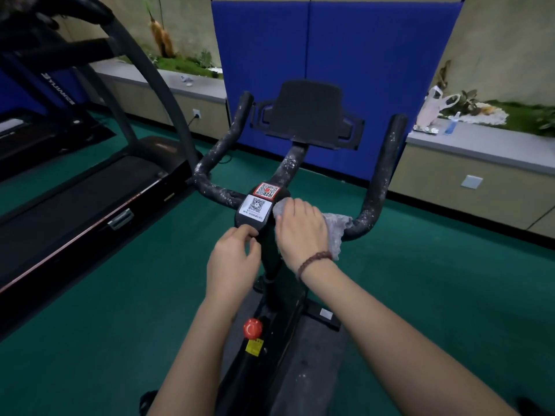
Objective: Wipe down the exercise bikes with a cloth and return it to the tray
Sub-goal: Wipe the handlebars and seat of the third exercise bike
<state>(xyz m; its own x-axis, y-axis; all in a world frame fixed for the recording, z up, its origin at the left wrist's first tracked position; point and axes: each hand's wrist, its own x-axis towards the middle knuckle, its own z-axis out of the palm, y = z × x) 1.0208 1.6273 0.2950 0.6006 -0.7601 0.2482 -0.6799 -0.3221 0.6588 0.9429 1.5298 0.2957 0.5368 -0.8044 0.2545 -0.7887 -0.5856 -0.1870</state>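
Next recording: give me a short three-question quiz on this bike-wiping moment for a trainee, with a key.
1. True or false: the cloth lies under the right hand on the handlebar.
2. What stands beside the bike, on the person's left? A treadmill, B rowing machine, C bench.
3. Fill in: the knob low on the bike frame is ____.
Key: 1 true; 2 A; 3 red.

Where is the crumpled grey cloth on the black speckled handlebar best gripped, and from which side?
Probably at the bunched part of the crumpled grey cloth draped over the black speckled handlebar, coming from above, as the right hand does: there it wraps the round bar. Its loose flap at the right looks too limp for wiping. The left hand grips the black QR-labelled block.
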